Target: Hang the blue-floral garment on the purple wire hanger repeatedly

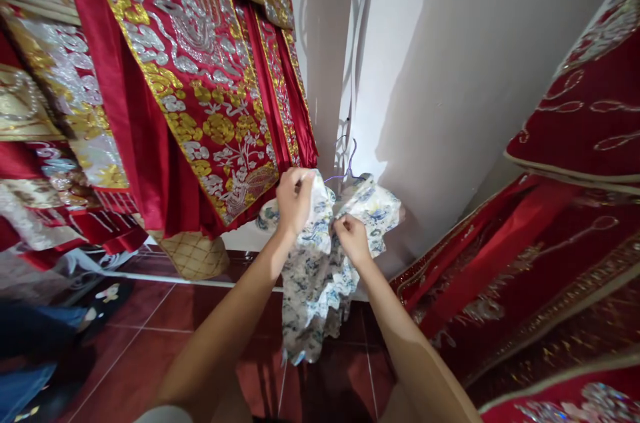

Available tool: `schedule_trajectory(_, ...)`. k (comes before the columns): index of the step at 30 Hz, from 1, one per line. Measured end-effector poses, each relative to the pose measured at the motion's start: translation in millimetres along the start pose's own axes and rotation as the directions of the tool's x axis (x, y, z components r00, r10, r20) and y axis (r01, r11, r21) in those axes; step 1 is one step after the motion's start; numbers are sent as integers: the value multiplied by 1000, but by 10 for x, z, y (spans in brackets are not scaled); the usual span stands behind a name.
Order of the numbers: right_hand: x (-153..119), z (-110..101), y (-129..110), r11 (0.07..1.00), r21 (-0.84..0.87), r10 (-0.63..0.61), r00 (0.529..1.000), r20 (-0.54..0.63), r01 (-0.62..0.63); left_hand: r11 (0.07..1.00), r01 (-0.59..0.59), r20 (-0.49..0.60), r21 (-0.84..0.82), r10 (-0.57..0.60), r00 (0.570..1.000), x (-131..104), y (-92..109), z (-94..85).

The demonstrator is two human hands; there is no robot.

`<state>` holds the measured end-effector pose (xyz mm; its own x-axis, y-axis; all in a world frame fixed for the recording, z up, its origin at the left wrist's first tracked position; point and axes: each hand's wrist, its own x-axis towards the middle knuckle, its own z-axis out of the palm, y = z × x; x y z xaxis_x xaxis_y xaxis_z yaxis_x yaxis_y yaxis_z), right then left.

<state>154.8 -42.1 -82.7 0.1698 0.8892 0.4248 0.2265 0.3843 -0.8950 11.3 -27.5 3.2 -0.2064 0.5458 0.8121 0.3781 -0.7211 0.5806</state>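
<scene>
A white garment with a blue and yellow floral print [305, 276] hangs from a thin purple wire hanger [349, 171] against the wall. Its ruffled edges spread to both sides and its lower end droops toward the floor. Near the garment's upper left part, my left hand [295, 199] is closed with the fabric pinched in its fingers. My right hand [351, 236] pinches the cloth around the middle of the front, lower and further right. What exactly lies between the fingertips is too small to make out.
Red dresses with gold and silver embroidery [220, 103] hang at the left. Dark red beaded garments [565, 229] fill the right side. A white wall [425, 76] stands behind, above red floor tiles [150, 356]. Someone's jeans and dark shoes [107, 299] show at the lower left.
</scene>
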Motion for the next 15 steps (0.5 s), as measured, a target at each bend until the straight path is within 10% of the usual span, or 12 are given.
schedule_trajectory(4, -347, -2, 223, 998, 24, 53, 997, 55, -55, 945, 230, -225, -233, -283, 933, 155, -264, -336)
schedule_trajectory(7, -601, -27, 297, 990, 80, 105, 990, 93, -113, 755, 412, -286, -510, -601, 746, 85, -512, -540)
schedule_trajectory(11, -845, -73, 378, 958, 194, 194, 975, 109, -212, 255, 531, -53, -808, -929, 367, -305, -742, -607)
schedule_trajectory(15, -1055, -177, 617, 936, 209, 288, 957, 14, -285, 60, 543, 109, -838, -956, 273, -887, -819, -475)
